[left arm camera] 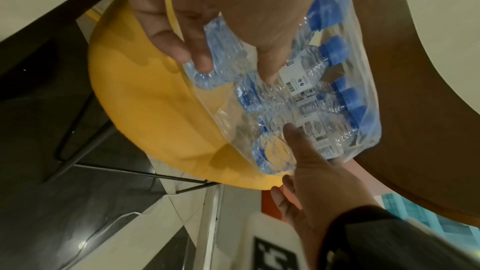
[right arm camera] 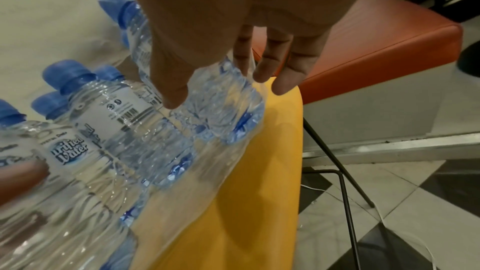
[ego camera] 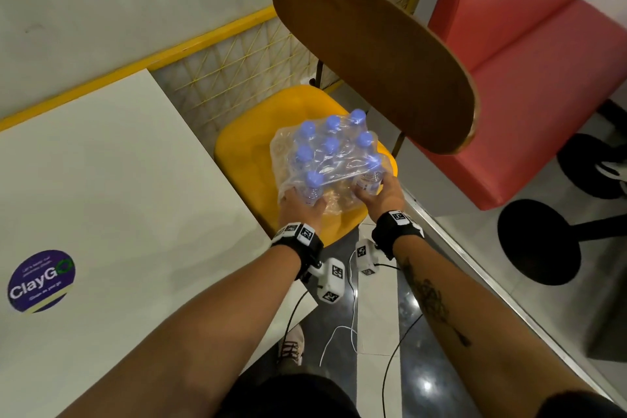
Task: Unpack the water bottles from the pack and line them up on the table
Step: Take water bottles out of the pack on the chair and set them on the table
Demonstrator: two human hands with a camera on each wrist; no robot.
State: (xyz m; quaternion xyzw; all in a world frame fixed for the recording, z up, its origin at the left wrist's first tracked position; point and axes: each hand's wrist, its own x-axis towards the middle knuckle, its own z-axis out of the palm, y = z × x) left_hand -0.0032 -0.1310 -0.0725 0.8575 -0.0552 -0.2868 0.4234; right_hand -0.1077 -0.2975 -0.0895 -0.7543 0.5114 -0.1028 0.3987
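Observation:
A pack of water bottles (ego camera: pixel 334 156), with blue caps and clear shrink wrap, is over the seat of a yellow chair (ego camera: pixel 251 146). I cannot tell whether it rests on the seat. My left hand (ego camera: pixel 302 204) grips the near left corner, thumb and fingers round a corner bottle (left arm camera: pixel 221 48) through the wrap. At the near right corner my right hand (ego camera: pixel 373 192) holds another corner bottle (right arm camera: pixel 223 110), thumb on one side and fingers on the other. The white table (ego camera: pixel 101 197) lies to the left with no bottles on it.
The chair's brown wooden back (ego camera: pixel 373 54) rises just behind the pack. A red bench (ego camera: pixel 526 78) and black stool bases (ego camera: pixel 539 241) stand to the right. A yellow-framed mesh partition (ego camera: pixel 237 68) runs behind. A ClayGo sticker (ego camera: pixel 40 280) marks the table. Cables (ego camera: pixel 339 332) trail on the floor.

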